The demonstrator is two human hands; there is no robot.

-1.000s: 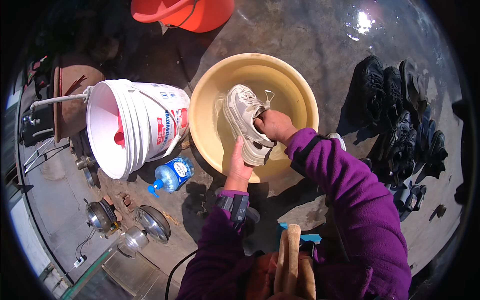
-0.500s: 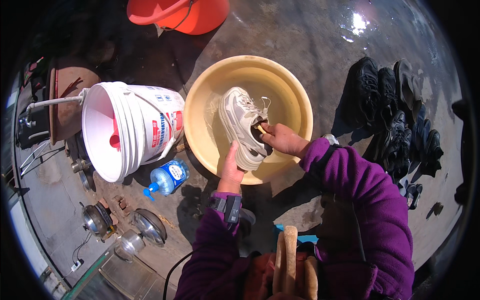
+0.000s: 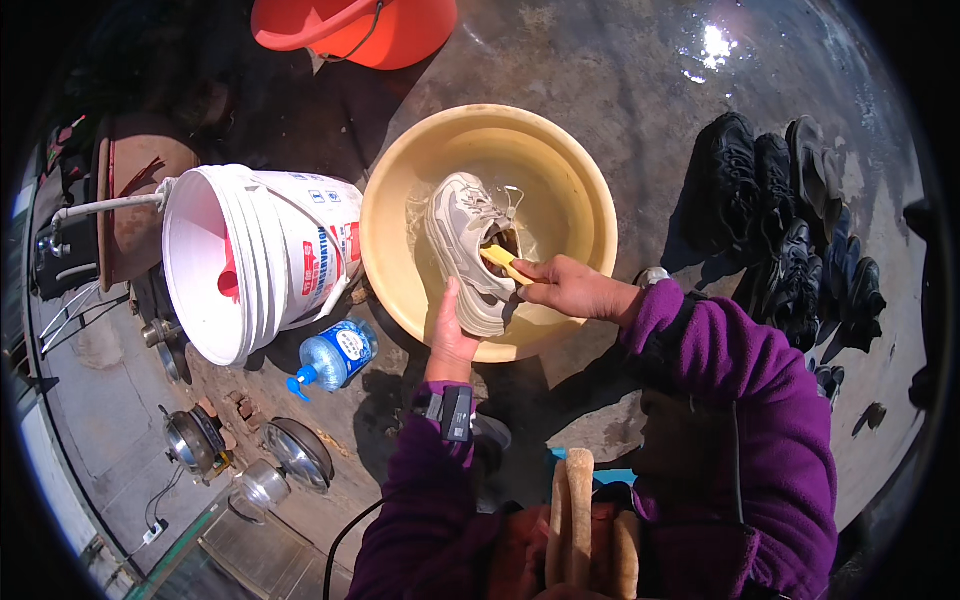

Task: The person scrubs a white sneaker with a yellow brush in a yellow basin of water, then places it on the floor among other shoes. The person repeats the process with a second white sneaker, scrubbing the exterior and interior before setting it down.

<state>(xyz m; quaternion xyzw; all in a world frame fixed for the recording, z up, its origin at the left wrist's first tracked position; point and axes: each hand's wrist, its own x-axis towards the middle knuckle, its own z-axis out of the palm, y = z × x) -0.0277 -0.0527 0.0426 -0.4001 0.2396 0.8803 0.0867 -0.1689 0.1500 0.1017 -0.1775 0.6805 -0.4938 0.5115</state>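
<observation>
One pale sneaker (image 3: 470, 250) lies in one tan plastic basin (image 3: 580, 180), toe toward the far rim, its heel raised over the near rim; a little water shows around it. Two hands work on it. Left hand (image 3: 452, 335) cups the heel and sole from below, thumb against the side, fingers closed around the shoe. Right hand (image 3: 570, 290) reaches in from the right, fingers pinched together on one yellow brush (image 3: 505, 263) whose tip sits at the shoe's opening. Both forearms wear purple fleece sleeves (image 3: 740, 400); one dark strap device (image 3: 455, 412) sits on the left wrist.

Left of the basin, one white bucket (image 3: 255, 265) lies tipped on its side, mouth facing left, touching or just beside the basin wall. One blue pump bottle (image 3: 335, 357) lies on the ground near the bucket's base. One orange bucket (image 3: 360, 28) stands at the far edge, well apart. Several dark shoes (image 3: 790, 230) are lined up on the concrete to the right; their exact count cannot be told. Three or so metal lids and pots (image 3: 240, 450) lie at lower left.
</observation>
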